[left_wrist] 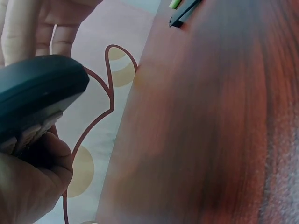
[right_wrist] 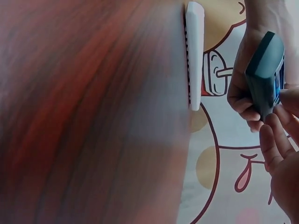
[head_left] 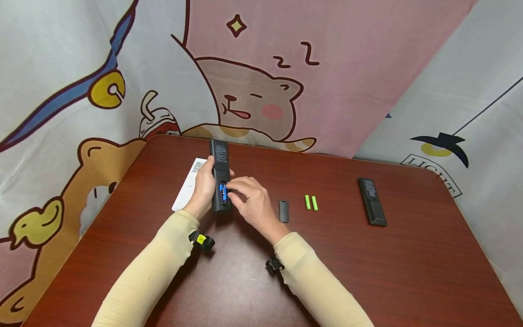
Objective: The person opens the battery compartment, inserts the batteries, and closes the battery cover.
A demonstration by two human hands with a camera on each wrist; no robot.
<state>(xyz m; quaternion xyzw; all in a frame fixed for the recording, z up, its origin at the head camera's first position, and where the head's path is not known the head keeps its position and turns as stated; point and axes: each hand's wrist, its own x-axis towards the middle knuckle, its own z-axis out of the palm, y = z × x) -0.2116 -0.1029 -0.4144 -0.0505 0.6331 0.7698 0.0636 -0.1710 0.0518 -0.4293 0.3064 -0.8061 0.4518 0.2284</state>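
Note:
My left hand grips a black remote, its label side facing me and the battery bay exposed. Blue batteries show in that bay near the lower end. Over its right edge reaches my right hand, thumb and forefinger tips right at the batteries; I cannot tell whether they pinch one. In the left wrist view the remote's button side faces the left palm. The right wrist view has the right thumb at the bay, with the other fingers along the remote's edge.
A dark battery cover lies right of my hands, then two green batteries side by side. Farther right, a second black remote rests back up. A white remote lies behind my left hand. A printed curtain hangs beyond the table edge.

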